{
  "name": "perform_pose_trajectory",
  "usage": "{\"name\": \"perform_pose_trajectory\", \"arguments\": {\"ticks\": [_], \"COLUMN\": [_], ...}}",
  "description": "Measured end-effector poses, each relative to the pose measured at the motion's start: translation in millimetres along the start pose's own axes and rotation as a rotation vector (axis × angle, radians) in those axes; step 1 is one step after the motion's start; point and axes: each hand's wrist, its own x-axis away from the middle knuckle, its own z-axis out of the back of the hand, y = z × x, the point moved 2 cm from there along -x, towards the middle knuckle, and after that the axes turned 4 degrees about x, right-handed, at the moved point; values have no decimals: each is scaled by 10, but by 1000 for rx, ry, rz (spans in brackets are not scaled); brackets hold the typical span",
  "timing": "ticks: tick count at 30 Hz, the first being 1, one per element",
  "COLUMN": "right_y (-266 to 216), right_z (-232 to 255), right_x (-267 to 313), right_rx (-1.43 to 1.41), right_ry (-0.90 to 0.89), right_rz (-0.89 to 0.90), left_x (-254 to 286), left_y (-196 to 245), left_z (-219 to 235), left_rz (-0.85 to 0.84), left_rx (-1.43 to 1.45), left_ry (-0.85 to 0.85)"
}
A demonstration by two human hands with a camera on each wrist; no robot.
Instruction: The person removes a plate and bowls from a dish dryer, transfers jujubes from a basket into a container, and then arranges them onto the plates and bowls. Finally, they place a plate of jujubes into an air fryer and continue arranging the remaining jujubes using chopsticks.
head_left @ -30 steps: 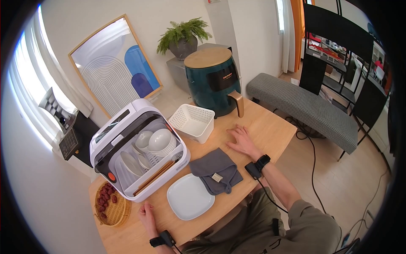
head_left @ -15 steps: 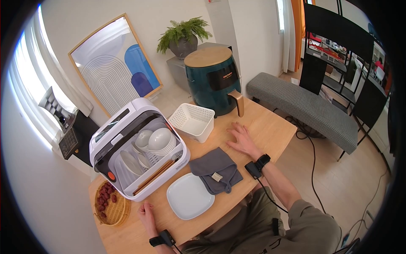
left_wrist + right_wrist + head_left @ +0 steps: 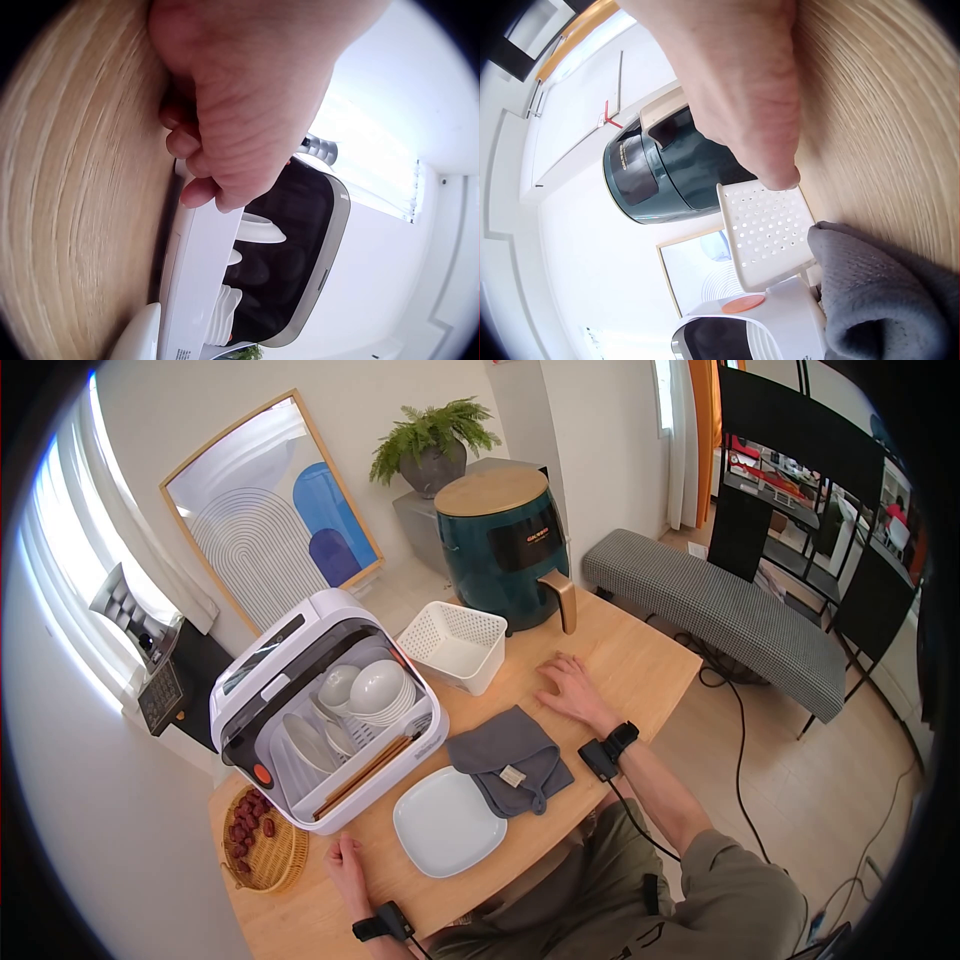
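Hands released, holding nothing: the left hand [image 3: 347,870], loosely curled, rests on the table [image 3: 640,660] near the white dish case [image 3: 400,775]; the right hand [image 3: 575,693], fingers parted, rests right of the white basket [image 3: 485,670]. Slack fingers and supported wrists would best suit this rest. The case stands at left, long axis running near left to far right, its opening facing near right. The grey cloth's [image 3: 500,745] loop points near.
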Motion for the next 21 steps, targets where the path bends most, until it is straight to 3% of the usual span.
{"name": "perform_pose_trajectory", "arguments": {"ticks": [9, 11, 21], "right_y": [18, -16, -14], "right_z": [-14, 35, 23], "right_x": [-13, -14, -18], "right_rx": [0, -94, -11], "right_ry": [-7, 105, 37], "right_rz": [-7, 46, 45], "left_x": [22, 19, 18], "left_y": [75, 55, 53], "left_z": [-11, -9, -12], "left_rz": [-8, -6, 4], "left_rx": [-10, -9, 11], "left_ry": [-4, -1, -5]}}
